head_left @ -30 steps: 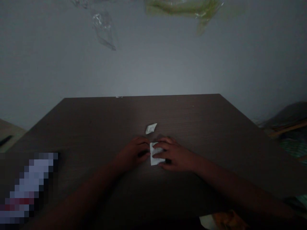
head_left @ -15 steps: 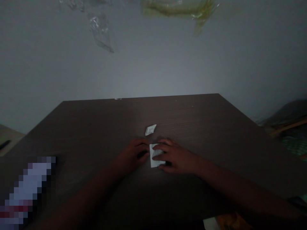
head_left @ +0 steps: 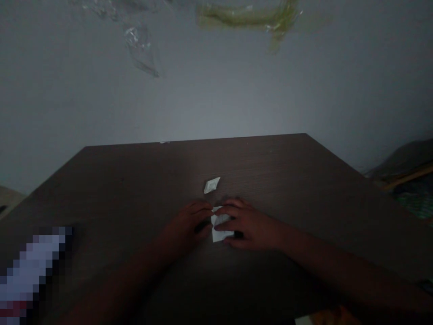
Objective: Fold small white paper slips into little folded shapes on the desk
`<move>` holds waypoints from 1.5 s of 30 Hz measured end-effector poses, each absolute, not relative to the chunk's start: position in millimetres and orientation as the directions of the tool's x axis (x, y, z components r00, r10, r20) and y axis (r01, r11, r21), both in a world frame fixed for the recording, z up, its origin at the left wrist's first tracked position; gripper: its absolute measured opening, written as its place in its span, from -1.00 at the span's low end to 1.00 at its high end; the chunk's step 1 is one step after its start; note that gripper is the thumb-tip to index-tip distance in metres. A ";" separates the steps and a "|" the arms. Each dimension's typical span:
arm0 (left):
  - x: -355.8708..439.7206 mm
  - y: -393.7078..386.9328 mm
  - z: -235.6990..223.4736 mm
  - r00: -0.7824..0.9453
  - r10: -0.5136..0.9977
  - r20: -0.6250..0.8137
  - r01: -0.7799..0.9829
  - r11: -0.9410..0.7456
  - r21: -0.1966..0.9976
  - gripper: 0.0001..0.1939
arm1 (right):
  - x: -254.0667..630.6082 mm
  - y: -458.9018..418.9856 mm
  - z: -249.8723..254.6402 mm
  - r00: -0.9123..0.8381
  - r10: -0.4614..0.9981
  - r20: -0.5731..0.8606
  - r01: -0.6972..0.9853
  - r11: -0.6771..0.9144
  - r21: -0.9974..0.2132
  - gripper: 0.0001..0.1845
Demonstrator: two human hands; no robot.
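Note:
A small white folded paper (head_left: 219,228) lies on the dark wooden table (head_left: 135,180) near its middle. My right hand (head_left: 248,223) rests on the paper's right side, its fingers curled over it and pressing it down. My left hand (head_left: 189,223) sits at the paper's left edge, fingertips pinched against the top corner. A second, smaller folded white paper piece (head_left: 212,185) lies just beyond my hands, apart from them.
A pale wall rises behind the table, with clear plastic (head_left: 140,49) and a yellowish bag (head_left: 246,16) hanging on it. A blurred-out object (head_left: 30,275) lies at the table's left front. Something orange and white (head_left: 324,317) shows at the bottom edge.
My left fingertips have closed in on the paper's top left corner. The view has tilted slightly, shifting everything a little lower in the picture.

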State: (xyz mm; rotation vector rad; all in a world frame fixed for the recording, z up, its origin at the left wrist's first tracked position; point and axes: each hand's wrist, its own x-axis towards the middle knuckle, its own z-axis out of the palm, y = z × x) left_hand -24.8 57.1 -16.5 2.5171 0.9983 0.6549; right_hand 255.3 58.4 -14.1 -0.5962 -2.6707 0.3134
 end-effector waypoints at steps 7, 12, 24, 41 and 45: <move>-14.9 48.9 -3.8 0.646 0.732 0.216 0.604 -0.664 0.440 -0.84 | 251.0 56.6 -12.9 -0.828 0.463 0.317 0.352 0.868 -0.349 -0.66; -11.0 47.9 2.2 0.647 0.738 0.193 0.625 -0.658 0.420 -0.76 | 249.0 56.9 -16.7 -0.781 0.526 0.338 0.387 0.831 -0.399 -0.79; -11.5 46.9 4.2 0.626 0.767 0.139 0.677 -0.624 0.391 -0.74 | 258.6 76.0 -4.4 -0.717 0.647 0.258 0.532 0.748 -0.396 -0.93; 2.3 40.3 7.3 0.594 0.799 0.092 0.755 -0.593 0.280 -0.75 | 257.3 76.1 -1.1 -0.749 0.621 0.230 0.510 0.762 -0.398 -0.95; 4.7 40.7 10.4 0.591 0.804 0.062 0.766 -0.583 0.270 -0.69 | 257.2 89.5 -9.8 -0.694 0.681 0.235 0.560 0.715 -0.418 -0.93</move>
